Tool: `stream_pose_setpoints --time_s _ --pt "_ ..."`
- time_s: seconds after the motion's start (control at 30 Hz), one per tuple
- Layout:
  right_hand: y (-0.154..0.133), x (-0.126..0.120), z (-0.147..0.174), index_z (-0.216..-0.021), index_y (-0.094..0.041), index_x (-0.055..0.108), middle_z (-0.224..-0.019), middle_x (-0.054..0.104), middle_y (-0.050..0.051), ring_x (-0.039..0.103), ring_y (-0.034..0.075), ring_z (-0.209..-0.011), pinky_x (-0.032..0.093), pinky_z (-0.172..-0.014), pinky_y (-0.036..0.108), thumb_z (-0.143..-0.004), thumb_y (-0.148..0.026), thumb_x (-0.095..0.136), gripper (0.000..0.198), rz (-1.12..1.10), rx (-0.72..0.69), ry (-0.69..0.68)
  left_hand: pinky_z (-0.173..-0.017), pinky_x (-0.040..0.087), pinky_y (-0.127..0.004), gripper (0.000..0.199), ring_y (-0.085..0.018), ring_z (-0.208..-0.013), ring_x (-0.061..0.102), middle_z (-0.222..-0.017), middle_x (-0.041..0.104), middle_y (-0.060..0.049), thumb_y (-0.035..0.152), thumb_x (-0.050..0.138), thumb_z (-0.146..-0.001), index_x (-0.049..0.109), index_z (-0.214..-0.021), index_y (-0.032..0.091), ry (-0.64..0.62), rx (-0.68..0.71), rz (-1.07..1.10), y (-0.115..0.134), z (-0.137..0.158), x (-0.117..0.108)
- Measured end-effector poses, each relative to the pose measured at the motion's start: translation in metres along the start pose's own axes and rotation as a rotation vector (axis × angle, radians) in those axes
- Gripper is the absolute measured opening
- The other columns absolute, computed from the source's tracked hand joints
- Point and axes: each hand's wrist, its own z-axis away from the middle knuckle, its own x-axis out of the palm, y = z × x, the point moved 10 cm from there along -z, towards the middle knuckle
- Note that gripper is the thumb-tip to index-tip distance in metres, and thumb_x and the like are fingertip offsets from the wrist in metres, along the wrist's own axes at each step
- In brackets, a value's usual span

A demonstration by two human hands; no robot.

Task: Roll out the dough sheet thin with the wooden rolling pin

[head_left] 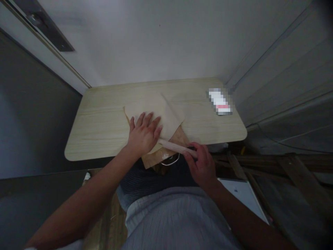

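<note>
My left hand point(144, 133) lies flat with fingers spread on a beige sheet point(156, 104), which could be paper or leather. The sheet rests on the pale wood-grain table and reaches its front edge. A brown piece point(153, 158) shows under it and hangs over that edge. Fingers and thumb of my right hand point(201, 163) are wrapped round one end of a pale stick point(175, 146). The stick slants leftward across the brown piece, its far tip close to my left thumb. Whether the tip touches the beige sheet I cannot tell.
A blurred-out phone-like object point(220, 101) lies on the right of the table point(96, 118). Behind stands a white door with a metal handle plate point(49, 26). Below the front edge are a curved metal wire point(171, 163), wooden slats point(236, 166) and a white panel point(241, 194).
</note>
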Motion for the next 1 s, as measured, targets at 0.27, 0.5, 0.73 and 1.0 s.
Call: stream_pose_setpoints --time_s 0.27,0.5,0.73,1.0 --pt "0.011 -0.009 -0.05 -0.105 -0.017 0.067 -0.086 0.064 0.007 0.059 0.022 -0.083 0.044 -0.081 0.035 -0.1 -0.05 0.047 0.039 0.104 -0.002 0.069 -0.12 0.013 -0.063 0.06 -0.032 -0.152 0.021 -0.164 0.031 -0.004 0.057 0.018 -0.101 0.037 -0.153 0.034 -0.06 0.011 0.037 0.006 -0.061 0.01" --pt "0.024 -0.005 -0.086 -0.096 -0.018 0.068 -0.087 0.069 0.008 0.061 0.021 -0.083 0.038 -0.074 0.031 -0.102 -0.044 0.044 0.036 0.166 0.043 0.098 -0.12 0.011 -0.064 0.06 -0.033 -0.149 0.022 -0.163 0.032 -0.009 0.054 0.022 -0.101 0.038 -0.152 0.028 -0.003 -0.002 0.064 0.008 -0.108 0.016" --pt "0.026 0.004 -0.094 -0.083 -0.019 0.067 -0.075 0.07 0.006 0.057 0.018 -0.066 0.026 -0.063 0.031 -0.105 -0.044 0.037 0.045 0.266 0.071 0.034 -0.119 0.012 -0.064 0.062 -0.034 -0.149 0.024 -0.163 0.033 -0.011 0.053 0.025 -0.1 0.035 -0.154 0.024 0.024 -0.023 0.057 0.008 -0.122 0.016" --pt "0.021 0.007 -0.08 -0.077 -0.019 0.064 -0.072 0.067 0.008 0.055 0.019 -0.067 0.027 -0.064 0.032 -0.106 -0.047 0.032 0.052 0.321 0.014 -0.007 -0.116 0.026 -0.056 0.048 -0.032 -0.134 0.047 -0.145 0.056 -0.013 0.041 0.029 -0.101 0.061 -0.129 0.019 0.071 -0.058 0.06 0.004 -0.105 0.004"
